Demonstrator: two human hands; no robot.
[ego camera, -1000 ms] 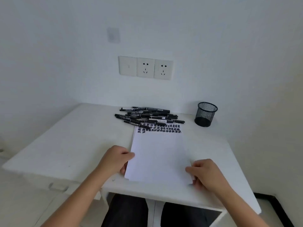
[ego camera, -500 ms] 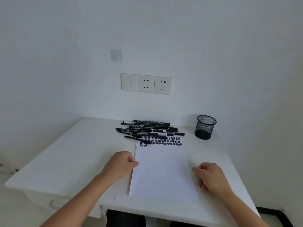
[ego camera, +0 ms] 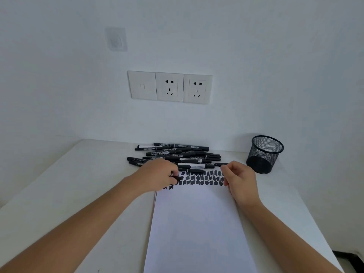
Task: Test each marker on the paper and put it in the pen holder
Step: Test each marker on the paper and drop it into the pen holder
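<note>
White bench point(ego camera: 78, 184) is standing against a pale wall, seen from the person's head looking down along two bare forearms. A white sheet of paper point(ego camera: 197, 223) is lying lengthwise in the middle of the bench, with rows of black scribbles point(ego camera: 202, 179) running across its far end.

The left grip point(ego camera: 157, 175) (a bare hand, knuckles up) is reaching over the far left corner of the paper. Its fingers are curling round a black marker point(ego camera: 178, 178), and only a short dark end is poking out from under the fingertips, just over the leftmost scribbles. The rest of that marker is hiding beneath the hand.

The right grip point(ego camera: 241, 181) is hovering or resting at the far right edge of the paper, its fingers loosely bent and grasping nothing.

A loose pile of black markers point(ego camera: 177, 154) is lying just beyond the paper, between the two hands and the wall. A black mesh pen holder point(ego camera: 265, 154) is standing upright at the right rear of the bench, just beyond the right grip and apart from the pile.

A row of three white wall plates point(ego camera: 170, 87), two of them sockets, is sitting on the wall above the markers.
</note>
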